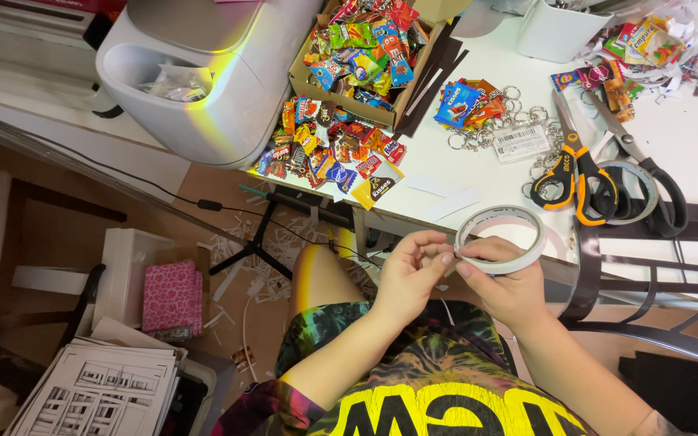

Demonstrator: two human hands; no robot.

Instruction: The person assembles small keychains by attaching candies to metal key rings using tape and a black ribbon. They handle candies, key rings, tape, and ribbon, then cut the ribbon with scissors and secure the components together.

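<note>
Two hands at a roll of tape

Both hands work at the near table edge; the right hand (504,284) curls around a white tape roll (501,239), steadying it, while the left hand (410,273) pinches at its rim, seemingly to find the end; orange-handled scissors (573,179) lie just beyond, within reach; far left, a cardboard box (363,56) brims with small, bright sweet wrappers, more spilled beside it on the white table (478,105).

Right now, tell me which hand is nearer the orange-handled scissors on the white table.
Right. The right hand holds the white tape roll just below the orange-handled scissors; the left hand picks at the roll's edge, farther left.
</note>
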